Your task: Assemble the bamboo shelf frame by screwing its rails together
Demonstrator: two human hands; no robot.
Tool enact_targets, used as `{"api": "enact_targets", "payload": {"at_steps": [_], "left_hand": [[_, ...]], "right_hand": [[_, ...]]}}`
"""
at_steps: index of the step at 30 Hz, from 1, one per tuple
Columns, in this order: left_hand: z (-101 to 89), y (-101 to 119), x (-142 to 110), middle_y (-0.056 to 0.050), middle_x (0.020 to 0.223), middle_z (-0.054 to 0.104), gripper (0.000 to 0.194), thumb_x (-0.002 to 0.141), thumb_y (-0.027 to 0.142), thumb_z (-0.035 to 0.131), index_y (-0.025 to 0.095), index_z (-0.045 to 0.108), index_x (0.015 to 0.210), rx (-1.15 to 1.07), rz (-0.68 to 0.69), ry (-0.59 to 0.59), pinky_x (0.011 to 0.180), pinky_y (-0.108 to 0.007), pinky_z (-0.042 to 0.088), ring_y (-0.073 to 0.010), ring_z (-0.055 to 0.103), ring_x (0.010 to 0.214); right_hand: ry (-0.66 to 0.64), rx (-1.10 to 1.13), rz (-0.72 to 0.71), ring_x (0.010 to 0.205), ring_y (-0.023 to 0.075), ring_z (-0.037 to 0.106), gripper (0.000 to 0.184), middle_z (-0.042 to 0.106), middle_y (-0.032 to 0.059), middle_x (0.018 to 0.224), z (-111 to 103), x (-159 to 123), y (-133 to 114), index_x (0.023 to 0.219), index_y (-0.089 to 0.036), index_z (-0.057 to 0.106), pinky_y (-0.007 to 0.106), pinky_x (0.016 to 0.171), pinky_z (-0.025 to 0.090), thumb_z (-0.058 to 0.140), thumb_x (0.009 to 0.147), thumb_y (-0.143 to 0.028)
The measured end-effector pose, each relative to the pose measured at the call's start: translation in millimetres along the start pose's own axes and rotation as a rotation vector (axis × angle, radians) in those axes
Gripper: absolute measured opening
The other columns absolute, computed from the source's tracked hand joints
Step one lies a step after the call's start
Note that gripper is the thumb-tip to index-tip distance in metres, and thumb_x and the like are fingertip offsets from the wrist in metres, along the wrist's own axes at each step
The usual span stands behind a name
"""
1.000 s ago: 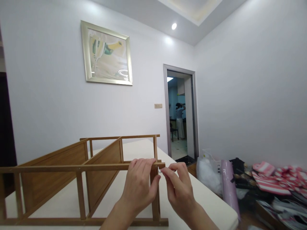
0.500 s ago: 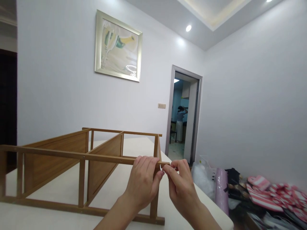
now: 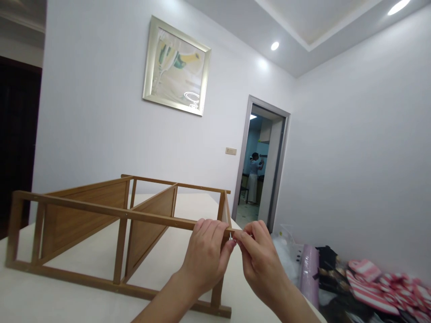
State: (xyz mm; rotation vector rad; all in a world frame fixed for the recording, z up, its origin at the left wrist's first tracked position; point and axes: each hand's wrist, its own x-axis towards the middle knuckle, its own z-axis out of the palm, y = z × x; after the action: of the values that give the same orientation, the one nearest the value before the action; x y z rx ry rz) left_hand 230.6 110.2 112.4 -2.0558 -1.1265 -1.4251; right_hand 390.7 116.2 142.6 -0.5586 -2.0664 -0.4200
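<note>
A brown wooden shelf frame [image 3: 148,217] with slatless panels lies on its side on the white table [image 3: 81,305]. My left hand [image 3: 208,246] is closed over the end of its upper rail, fingers on top and thumb below. Just right of it, my right hand [image 3: 259,251] pinches a thin, bent metal hex key [image 3: 231,236] at the rail's end. Most of the key is hidden by the fingers, and the screw it meets cannot be made out.
A doorway [image 3: 251,103] opens in the far wall, with a person [image 3: 253,172] standing in the room beyond. On the floor at right lie a pink wrapped roll [image 3: 309,269], clear plastic and red-and-white striped cloth [image 3: 370,287]. A framed picture [image 3: 148,67] hangs above.
The view has turned slightly left, so the wall and shelf frame sit farther right. Both hands stay at the rail end, and the right fingers have shifted a little around the key.
</note>
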Motion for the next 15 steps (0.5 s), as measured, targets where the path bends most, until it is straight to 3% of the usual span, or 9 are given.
{"api": "enact_targets", "payload": {"at_steps": [15], "left_hand": [[-1.4,1,1,-0.007,0.093,0.067,0.017,0.091,0.021,0.051,0.02,0.057,0.107,-0.041,-0.03,0.013,0.085,-0.045,0.041,-0.0256,0.059,0.088]], "right_hand": [[-0.152,-0.073,-0.069,0.076,0.0187,0.044,0.027,0.047,0.0052,0.082,-14,18,-1,0.084,-0.019,0.059,0.033,0.062,0.044,0.043,0.086,0.001]]}}
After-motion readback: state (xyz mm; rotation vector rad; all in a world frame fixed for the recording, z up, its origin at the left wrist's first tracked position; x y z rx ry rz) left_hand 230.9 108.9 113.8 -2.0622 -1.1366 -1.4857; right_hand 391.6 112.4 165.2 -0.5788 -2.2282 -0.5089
